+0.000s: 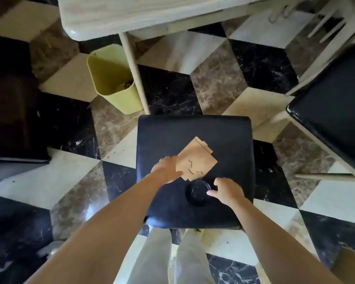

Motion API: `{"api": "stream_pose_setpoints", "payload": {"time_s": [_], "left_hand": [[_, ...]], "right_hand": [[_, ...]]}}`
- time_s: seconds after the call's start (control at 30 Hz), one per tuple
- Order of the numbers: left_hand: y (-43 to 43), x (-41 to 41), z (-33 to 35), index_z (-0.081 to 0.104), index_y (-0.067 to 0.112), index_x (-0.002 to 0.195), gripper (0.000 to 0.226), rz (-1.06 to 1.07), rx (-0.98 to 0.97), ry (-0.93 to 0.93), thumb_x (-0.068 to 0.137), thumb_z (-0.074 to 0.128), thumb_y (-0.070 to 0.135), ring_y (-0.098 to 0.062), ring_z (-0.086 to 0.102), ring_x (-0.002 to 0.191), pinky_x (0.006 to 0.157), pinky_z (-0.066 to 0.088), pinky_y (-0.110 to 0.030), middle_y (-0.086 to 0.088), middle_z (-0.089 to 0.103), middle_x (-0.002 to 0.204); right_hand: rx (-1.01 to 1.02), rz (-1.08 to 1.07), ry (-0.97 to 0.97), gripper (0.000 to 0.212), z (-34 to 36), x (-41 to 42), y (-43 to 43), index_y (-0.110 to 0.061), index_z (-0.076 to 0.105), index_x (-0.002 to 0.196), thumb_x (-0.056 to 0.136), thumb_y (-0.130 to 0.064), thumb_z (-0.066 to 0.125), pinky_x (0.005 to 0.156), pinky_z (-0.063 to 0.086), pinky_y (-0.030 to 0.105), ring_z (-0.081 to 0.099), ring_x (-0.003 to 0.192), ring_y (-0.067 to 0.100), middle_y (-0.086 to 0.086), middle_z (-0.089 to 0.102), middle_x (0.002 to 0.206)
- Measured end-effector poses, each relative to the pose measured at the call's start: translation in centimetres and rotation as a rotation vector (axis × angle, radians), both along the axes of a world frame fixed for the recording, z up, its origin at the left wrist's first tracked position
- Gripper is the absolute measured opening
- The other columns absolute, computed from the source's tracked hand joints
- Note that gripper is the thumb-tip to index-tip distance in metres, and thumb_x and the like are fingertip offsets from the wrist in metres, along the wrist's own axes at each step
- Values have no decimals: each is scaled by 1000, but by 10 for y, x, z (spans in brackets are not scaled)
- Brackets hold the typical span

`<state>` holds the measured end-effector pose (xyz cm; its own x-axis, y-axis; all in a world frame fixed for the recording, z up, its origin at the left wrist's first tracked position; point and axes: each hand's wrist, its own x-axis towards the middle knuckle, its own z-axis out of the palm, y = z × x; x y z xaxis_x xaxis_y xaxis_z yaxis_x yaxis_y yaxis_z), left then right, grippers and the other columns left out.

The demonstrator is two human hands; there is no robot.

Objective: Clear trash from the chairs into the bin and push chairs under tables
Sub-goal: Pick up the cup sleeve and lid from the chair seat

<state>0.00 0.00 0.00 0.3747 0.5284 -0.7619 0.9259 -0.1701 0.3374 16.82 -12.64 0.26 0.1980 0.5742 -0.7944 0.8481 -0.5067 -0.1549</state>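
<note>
1. A black padded chair seat (195,140) stands in the middle of the view, on a floor of black, brown and cream tiles (213,83).
2. On this seat lies a flat brown paper piece (197,160), near the seat's middle, with some dark lines drawn on it.
3. Just below the paper, toward the person, lies a round black lid (197,192), close to the paper's lower corner; I cannot tell if they touch.
4. The left hand (167,170) rests on the left edge of the paper, the fingers spread flat on it; its grip is wide and holds nothing.
5. The right hand (227,190) is at the right side of the lid, the fingers curved and touching its rim; its grip is narrow, but I cannot tell if it already holds the lid.
6. A yellow-green bin (115,83) stands on the floor beyond the seat, to the upper left, beside a table leg (134,72); a little dark matter lies in its bottom.
7. The light table (131,13) is beyond the seat, at the top of the view.
8. A second black chair (336,107) stands to the right of the seat.
</note>
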Motion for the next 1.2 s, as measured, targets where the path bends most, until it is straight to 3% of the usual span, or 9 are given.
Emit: {"api": "stream_pose_setpoints", "payload": {"time_s": [0.17, 0.33, 0.47, 0.63, 0.8, 0.9, 1.03, 1.2], "left_hand": [[-4, 31, -27, 32, 17, 144, 67, 69, 81, 80, 88, 61, 36, -29, 44, 126, 95, 48, -43, -9, 42, 136], [-2, 42, -47, 36, 13, 140, 66, 73, 292, 101, 87, 62, 41, -27, 38, 127, 99, 41, -38, -10, 40, 136], [3, 45, -52, 41, 10, 133, 65, 143, 229, 91, 82, 70, 39, -28, 41, 125, 98, 43, -39, -11, 45, 132], [2, 43, -54, 57, 8, 113, 35, 294, 118, 35, 85, 69, 25, -28, 44, 121, 91, 49, -39, -12, 44, 129], [-11, 46, -50, 46, 7, 123, 58, 336, 155, 35, 80, 72, 36, -28, 43, 122, 90, 49, -41, -11, 46, 127], [-21, 51, -52, 43, 8, 125, 60, 313, 159, 99, 81, 72, 36, -29, 51, 116, 86, 50, -40, -11, 51, 125], [-31, 54, -56, 47, 8, 121, 44, 377, 115, 89, 86, 66, 26, -30, 61, 103, 78, 51, -36, -11, 58, 116], [-38, 50, -61, 60, 9, 114, 29, 504, 27, 22, 87, 60, 19, -28, 63, 97, 73, 50, -31, -10, 65, 110]], "right_hand": [[72, -128, 17, 38, -32, -4, -5, -10, 57, 110, 88, -41, 59, 82, 47, 34, 59, 108, 24, 6, 64, 112], [141, -132, -10, 25, -52, -13, -6, -10, 55, 107, 92, -30, 56, 74, 45, 32, 61, 105, 26, 7, 64, 110], [158, -163, 24, 21, -58, -11, -5, -9, 56, 106, 94, -26, 53, 69, 41, 30, 61, 102, 27, 8, 65, 109], [139, -206, 72, 22, -52, 1, -2, -9, 57, 107, 93, -26, 55, 67, 38, 28, 62, 100, 29, 8, 66, 108], [168, -248, 70, 17, -42, 22, -2, -11, 59, 89, 92, -28, 56, 64, 36, 27, 63, 92, 29, 10, 68, 98], [249, -390, 7, 19, -41, 35, -3, -7, 60, 90, 92, -26, 57, 67, 37, 28, 61, 92, 30, 13, 62, 103], [302, -559, 1, 26, -49, 30, 0, 3, 62, 98, 92, -22, 58, 67, 38, 25, 62, 88, 30, 17, 58, 106], [264, -720, 18, 29, -65, 16, 0, 6, 65, 88, 89, -23, 62, 61, 37, 26, 65, 81, 30, 21, 68, 96]]}}
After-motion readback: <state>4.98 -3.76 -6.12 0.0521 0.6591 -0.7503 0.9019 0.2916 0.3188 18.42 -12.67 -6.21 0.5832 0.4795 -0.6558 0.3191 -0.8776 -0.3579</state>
